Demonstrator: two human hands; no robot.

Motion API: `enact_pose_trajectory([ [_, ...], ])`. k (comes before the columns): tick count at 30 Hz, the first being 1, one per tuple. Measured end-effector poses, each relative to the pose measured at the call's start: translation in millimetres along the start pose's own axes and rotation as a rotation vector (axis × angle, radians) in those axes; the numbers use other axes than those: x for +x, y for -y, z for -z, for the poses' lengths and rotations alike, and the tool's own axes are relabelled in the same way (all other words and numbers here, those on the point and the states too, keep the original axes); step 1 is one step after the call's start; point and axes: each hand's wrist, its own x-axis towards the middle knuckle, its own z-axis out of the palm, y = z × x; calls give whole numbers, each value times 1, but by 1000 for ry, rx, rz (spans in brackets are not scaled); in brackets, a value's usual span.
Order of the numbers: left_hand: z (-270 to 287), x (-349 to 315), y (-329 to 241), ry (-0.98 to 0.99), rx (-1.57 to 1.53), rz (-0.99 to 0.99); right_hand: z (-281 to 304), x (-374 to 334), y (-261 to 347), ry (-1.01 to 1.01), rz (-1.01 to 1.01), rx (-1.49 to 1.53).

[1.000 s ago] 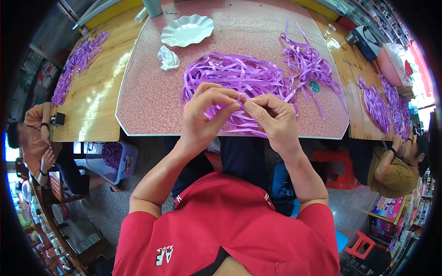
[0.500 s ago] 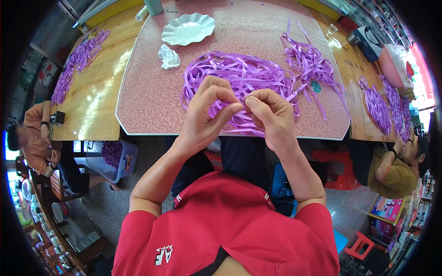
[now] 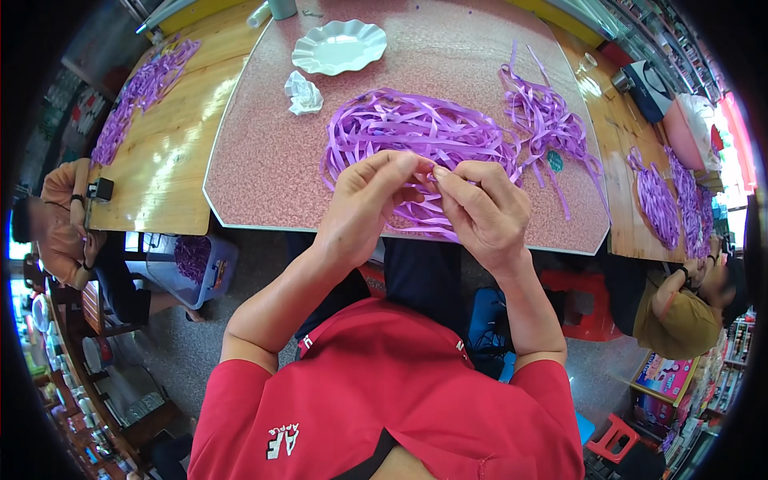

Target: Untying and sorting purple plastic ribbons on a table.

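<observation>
My left hand point(image 3: 370, 198) and my right hand point(image 3: 486, 206) meet over the near edge of the pink speckled table point(image 3: 268, 176). Both are closed in a pinch, fingertips almost touching. A small bit of purple ribbon point(image 3: 433, 178) shows between them, mostly covered by the fingers. Just beyond and beneath my hands lies a large looped heap of purple ribbon point(image 3: 416, 120). To its right sits a smaller tangled bunch of purple ribbon point(image 3: 544, 112), with loose ends trailing toward the table's edge.
A white scalloped plate point(image 3: 340, 48) and a crumpled white tissue point(image 3: 303, 94) lie at the far left. Wooden tables point(image 3: 172, 176) flank mine, carrying more purple ribbon point(image 3: 658, 200). One person point(image 3: 64, 216) sits at left, another point(image 3: 680, 312) at right. A plastic tub point(image 3: 218, 272) and red stool point(image 3: 596, 308) stand below.
My left thumb and fingers have come together at the ribbon and rolled over, where they were more spread before. My right hand has turned slightly and shifted right. The view has tilted a little.
</observation>
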Motion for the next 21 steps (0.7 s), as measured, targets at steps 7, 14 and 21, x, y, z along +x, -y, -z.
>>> enact_pose_trajectory([
  [7, -1, 1, 16, -47, 362, -318, -3, -2, 2, -5, -28, 19],
  [14, -6, 3, 23, -55, 421, -363, -8, 0, 11, -89, -265, 253],
  [21, 2, 5, 18, 38, 698, -310, -2, 2, 11, -50, -360, 247],
])
